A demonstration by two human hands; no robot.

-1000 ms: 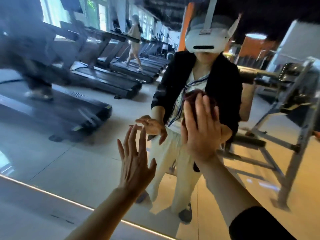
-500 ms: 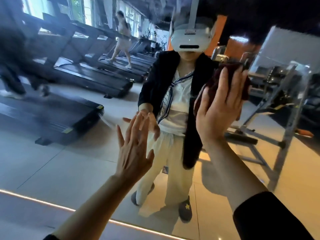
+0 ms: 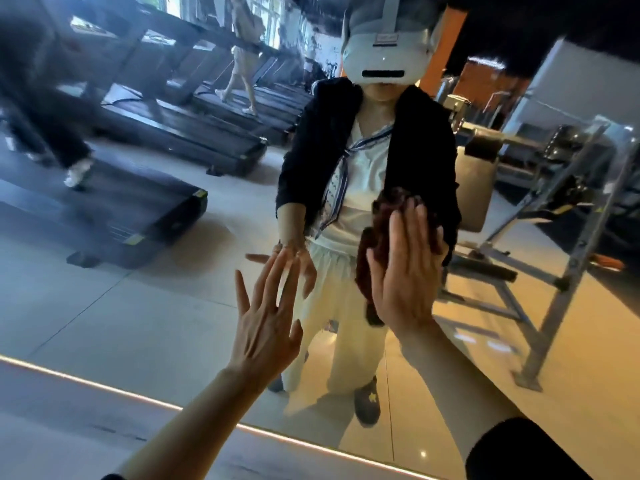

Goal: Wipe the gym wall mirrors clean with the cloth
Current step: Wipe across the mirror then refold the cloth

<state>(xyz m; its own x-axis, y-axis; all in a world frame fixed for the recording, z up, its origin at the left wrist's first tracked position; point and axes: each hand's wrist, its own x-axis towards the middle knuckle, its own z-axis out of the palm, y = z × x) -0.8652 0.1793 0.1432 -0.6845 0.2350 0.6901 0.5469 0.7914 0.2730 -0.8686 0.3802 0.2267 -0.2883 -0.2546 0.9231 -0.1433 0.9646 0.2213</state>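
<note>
Gym treadmills fill the mirror before you. Your right hand, fingers straight, presses the dark red cloth flat at frame centre; it looks soft and light, so keep your palm spread. Your left hand hangs open, holding nothing.

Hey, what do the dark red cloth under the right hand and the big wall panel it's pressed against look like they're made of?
The dark reddish-brown cloth looks like soft, fuzzy terry or microfibre: it bunches in folds under the flat right hand and has a matte, napped surface. The wall mirror looks like glossy mirrored glass, since it reflects the treadmills, floor and the person sharply. The left hand rests open against it.
</note>
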